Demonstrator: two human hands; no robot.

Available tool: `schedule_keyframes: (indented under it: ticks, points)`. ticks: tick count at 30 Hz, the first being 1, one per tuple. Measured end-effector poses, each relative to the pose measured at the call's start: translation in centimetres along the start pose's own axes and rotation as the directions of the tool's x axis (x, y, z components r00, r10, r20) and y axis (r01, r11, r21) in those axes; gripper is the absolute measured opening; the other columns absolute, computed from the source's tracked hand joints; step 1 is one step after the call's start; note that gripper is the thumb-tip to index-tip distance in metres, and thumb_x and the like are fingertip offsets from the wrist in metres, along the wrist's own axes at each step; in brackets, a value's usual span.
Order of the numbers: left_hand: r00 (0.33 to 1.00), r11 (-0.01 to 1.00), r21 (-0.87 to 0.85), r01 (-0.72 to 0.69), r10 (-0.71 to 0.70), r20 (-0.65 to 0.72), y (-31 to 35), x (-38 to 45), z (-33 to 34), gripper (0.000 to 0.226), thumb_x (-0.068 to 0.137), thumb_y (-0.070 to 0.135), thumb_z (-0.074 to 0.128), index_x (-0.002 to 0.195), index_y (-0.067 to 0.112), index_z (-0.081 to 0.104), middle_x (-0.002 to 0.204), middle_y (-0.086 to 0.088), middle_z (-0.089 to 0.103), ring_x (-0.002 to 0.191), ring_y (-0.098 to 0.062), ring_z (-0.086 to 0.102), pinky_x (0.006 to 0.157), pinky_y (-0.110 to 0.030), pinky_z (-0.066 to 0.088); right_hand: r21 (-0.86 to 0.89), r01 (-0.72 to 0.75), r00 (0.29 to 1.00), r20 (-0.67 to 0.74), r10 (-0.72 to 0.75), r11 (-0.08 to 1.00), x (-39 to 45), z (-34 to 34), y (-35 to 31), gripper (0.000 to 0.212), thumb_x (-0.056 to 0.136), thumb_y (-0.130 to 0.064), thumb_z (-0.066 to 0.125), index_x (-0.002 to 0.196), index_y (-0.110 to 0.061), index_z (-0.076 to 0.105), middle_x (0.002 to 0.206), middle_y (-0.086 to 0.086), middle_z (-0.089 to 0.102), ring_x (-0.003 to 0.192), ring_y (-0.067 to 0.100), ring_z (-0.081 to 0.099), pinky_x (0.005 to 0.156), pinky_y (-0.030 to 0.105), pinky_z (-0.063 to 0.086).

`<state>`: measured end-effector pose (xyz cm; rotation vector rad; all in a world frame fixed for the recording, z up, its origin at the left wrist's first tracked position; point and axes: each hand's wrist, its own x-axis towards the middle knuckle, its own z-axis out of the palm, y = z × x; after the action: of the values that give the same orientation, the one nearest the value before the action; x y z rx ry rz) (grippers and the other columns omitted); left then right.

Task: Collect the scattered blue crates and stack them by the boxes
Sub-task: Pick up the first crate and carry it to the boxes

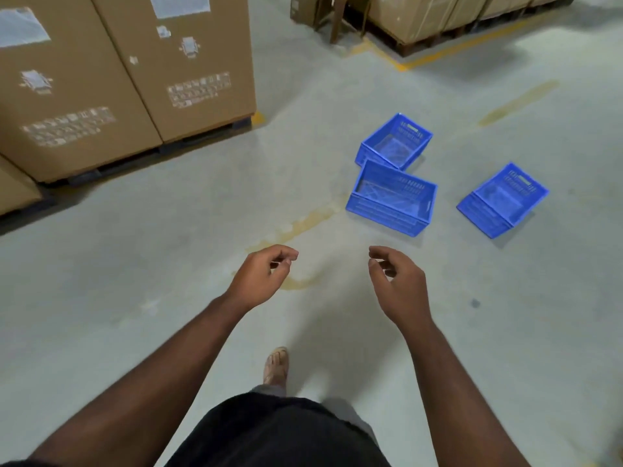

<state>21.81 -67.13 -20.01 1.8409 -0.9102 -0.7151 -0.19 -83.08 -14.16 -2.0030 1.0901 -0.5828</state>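
Note:
Three blue plastic crates lie on the grey concrete floor ahead and to the right. The far crate (pixel 394 141) touches the middle crate (pixel 392 198), which is nearest to me. A third crate (pixel 504 200) sits apart, further right. Large brown cardboard boxes (pixel 128 69) stand on pallets at the upper left. My left hand (pixel 261 276) and my right hand (pixel 397 284) are stretched out in front of me, fingers loosely curled and apart, holding nothing. Both hands are short of the crates, the right one just below the middle crate.
More wrapped boxes on a pallet (pixel 438 18) stand at the top right, behind a yellow floor line (pixel 404 65). A yellowish stain (pixel 296 227) marks the floor by my hands. My sandalled foot (pixel 276 365) steps forward below.

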Motion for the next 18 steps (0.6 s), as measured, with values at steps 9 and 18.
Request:
schedule_keyframes:
  ticks: [9, 18]
  points:
    - [0.994, 0.998, -0.025, 0.063, -0.061, 0.086, 3.2, 24.6, 6.1, 0.019, 0.099, 0.010, 0.056, 0.102, 0.017, 0.074, 0.096, 0.005, 0.076, 0.091, -0.009, 0.071, 0.084, -0.026, 0.054, 0.489, -0.333, 0.877, -0.154, 0.455, 0.806, 19.6, -3.1, 7.9, 0.027, 0.104, -0.026, 0.053, 0.093, -0.015, 0.076, 0.096, -0.001, 0.078, 0.086, 0.018, 0.073, 0.081, 0.038, 0.056]
    - [0.971, 0.989, 0.039, 0.146, -0.150, 0.185, 7.3, 50.4, 16.5, 0.018, 0.097, 0.010, 0.057, 0.107, 0.013, 0.072, 0.097, 0.004, 0.077, 0.086, 0.002, 0.068, 0.078, -0.010, 0.048, 0.454, -0.473, 0.799, -0.141, 0.584, 0.755, 44.3, -7.1, 17.6, 0.018, 0.093, -0.038, 0.065, 0.096, -0.024, 0.076, 0.094, -0.003, 0.077, 0.086, 0.016, 0.069, 0.085, 0.038, 0.053]
